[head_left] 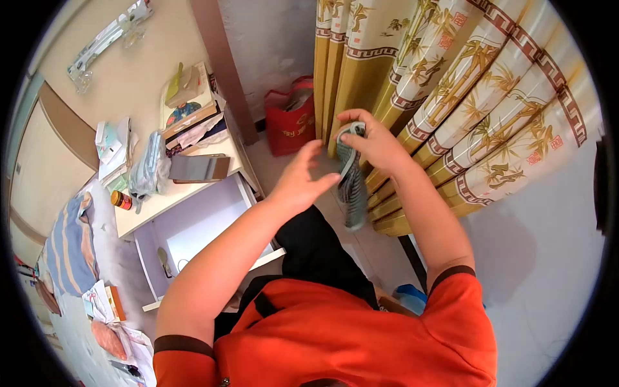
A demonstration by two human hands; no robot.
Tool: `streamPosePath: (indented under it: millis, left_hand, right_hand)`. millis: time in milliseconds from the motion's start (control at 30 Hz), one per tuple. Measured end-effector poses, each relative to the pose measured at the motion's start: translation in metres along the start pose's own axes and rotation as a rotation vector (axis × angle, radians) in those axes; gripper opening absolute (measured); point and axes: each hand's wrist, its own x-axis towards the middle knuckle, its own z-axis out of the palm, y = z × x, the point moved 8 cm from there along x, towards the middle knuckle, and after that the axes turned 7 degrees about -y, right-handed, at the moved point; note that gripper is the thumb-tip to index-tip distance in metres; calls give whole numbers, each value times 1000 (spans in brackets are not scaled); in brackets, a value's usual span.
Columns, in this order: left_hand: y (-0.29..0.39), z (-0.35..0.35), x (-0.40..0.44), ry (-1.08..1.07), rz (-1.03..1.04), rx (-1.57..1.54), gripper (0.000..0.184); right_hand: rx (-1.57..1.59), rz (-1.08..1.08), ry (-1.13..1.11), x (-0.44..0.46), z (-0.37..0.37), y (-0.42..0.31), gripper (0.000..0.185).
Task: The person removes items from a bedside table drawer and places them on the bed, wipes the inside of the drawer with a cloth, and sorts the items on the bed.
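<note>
My right hand (371, 138) holds a grey-green ribbed fabric item (353, 193), perhaps a sock, by its upper end, with the thumb pressed on it. The item hangs down over the floor, in front of the curtain. Just left of it is my left hand (305, 179), its fingers apart and curved toward the fabric. The thumb tip of that hand comes close to the fabric's edge; whether it touches cannot be told.
An open drawer (200, 222) juts from a white cabinet at left. On the cabinet top lie a tablet-like object (200, 168), a small jar (121, 200) and papers. A red bag (289, 126) stands behind my hands. Patterned curtains (445, 97) hang at right.
</note>
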Motion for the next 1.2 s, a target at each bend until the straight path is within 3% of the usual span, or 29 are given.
streamPosePath:
  millis: [33,100,133,167,233,367,433,500,567,600,667,733,767,800,833,900,967,1000,1067,1100,1200]
  left_hand:
    - [4,7,7,-5,7,0,54]
    - [4,37,15,-292,-202,-123,43]
    - [7,36,15,-275,-259,-64,31]
    - [7,38,16,-280,-255,-62,31]
    - [21,27,19,-140,-19,126,25]
    - [7,21,17,-147,2,117,26]
    - [-6,27,9,-190,-55,-217,32]
    - [4,28,-4,-307,-169,-172,40]
    - [3,32,-2,-430,-27,85,44]
    - [1,36,-5,-427,-31,83,44]
    - [11,26,-4,-176,76,-48,46]
    - [14,28,-6,-110,10,-319,42]
    - [12,27,-9,-82,10,-420,41]
    - [10,26,-15,-105,-9,-362,40]
    - [7,24,-22,-130,-30,-307,39]
    - [0,15,-41,-111,-34,-207,38]
    - [-21,13,-57,-184,-127,-55,39]
    - [-25,5,-64,-140,-128,-54,40]
    - [-30,-16,-70,-34,-104,-105,57]
    - [-28,-23,-79,41,-72,-107,65]
    - [3,-47,-79,155,122,30,81]
  right_hand:
    - [36,14,-41,-7,3,-1,32]
    - [3,41,-26,-19,1,-2,33]
    - [5,-11,-5,-24,-2,-5,34]
    - [7,-62,14,-29,-6,-8,34]
    - [53,-72,23,-35,-11,-6,34]
    - [84,67,79,-40,-18,13,26]
    - [114,85,120,-41,-16,17,22]
    - [217,93,168,-44,-13,20,19]
    - [243,108,173,-44,-11,25,19]
    - [125,90,182,-45,-11,19,19]
    - [9,49,151,-39,-2,5,19]
    - [-265,-100,137,-44,0,-17,19]
    - [-493,-203,236,-50,-6,-39,21]
    - [-514,-236,405,-63,-14,-65,21]
    - [-380,-254,622,-77,-31,-70,25]
    - [234,-605,253,-80,-3,-91,26]
    - [-1389,269,-186,-27,1,56,24]
    - [-1395,248,-188,-29,9,52,24]
    - [-855,-30,100,-32,11,19,22]
    - [-541,18,167,-32,16,-19,21]
    - [-147,-84,-95,-23,58,-48,19]
